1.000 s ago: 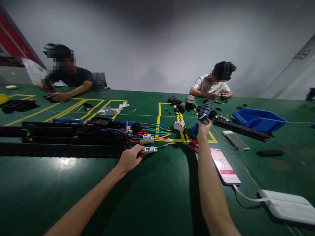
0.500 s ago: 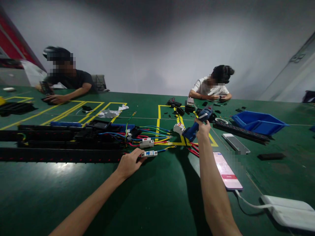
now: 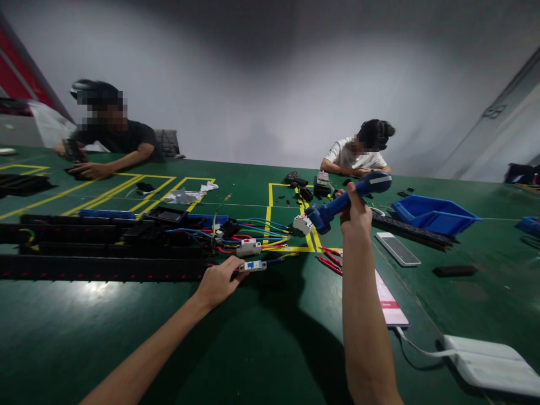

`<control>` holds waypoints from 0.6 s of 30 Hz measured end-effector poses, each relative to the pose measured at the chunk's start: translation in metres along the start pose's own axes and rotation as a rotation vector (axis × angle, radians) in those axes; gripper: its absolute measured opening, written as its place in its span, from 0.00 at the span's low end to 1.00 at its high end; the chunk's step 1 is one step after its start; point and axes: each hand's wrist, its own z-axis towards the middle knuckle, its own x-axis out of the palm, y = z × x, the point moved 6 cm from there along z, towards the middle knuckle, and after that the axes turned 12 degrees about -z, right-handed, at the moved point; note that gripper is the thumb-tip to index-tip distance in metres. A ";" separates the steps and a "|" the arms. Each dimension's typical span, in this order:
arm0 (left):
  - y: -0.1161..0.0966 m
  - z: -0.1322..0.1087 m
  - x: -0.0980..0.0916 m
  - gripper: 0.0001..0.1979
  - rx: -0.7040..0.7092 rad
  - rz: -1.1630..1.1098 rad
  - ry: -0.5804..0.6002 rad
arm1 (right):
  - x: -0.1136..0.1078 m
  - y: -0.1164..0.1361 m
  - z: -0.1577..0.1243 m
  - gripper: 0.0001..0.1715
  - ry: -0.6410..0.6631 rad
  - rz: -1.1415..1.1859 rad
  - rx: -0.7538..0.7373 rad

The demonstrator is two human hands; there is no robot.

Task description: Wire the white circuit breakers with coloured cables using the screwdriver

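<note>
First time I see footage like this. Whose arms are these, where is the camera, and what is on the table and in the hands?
No machine: one camera sits on a person's head, looking forward and down, so the two bare arms entering from below are that person's own. The left hand has its fingers curled on a small white circuit breaker with a blue label, among coloured wires beside long black socket strips. The right hand holds a blue electric screwdriver raised above the green table. A lit smartphone, a white power bank and a blue plastic bin lie to the right. A person in black and a person in white sit across the table.
</note>
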 end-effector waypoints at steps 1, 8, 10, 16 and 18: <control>0.000 0.000 0.000 0.14 0.001 -0.002 0.002 | 0.002 0.006 -0.004 0.29 0.012 -0.004 0.000; -0.001 0.003 -0.006 0.13 0.047 -0.099 0.043 | 0.012 0.031 -0.036 0.20 0.079 0.025 0.144; -0.001 0.003 -0.006 0.14 0.052 -0.121 0.052 | 0.018 0.038 -0.047 0.16 0.160 0.083 0.183; 0.000 0.003 -0.007 0.18 0.079 -0.153 0.032 | 0.036 0.054 -0.077 0.14 0.413 0.179 0.193; 0.000 0.003 -0.007 0.17 0.081 -0.177 0.031 | 0.040 0.053 -0.089 0.16 0.403 0.140 0.209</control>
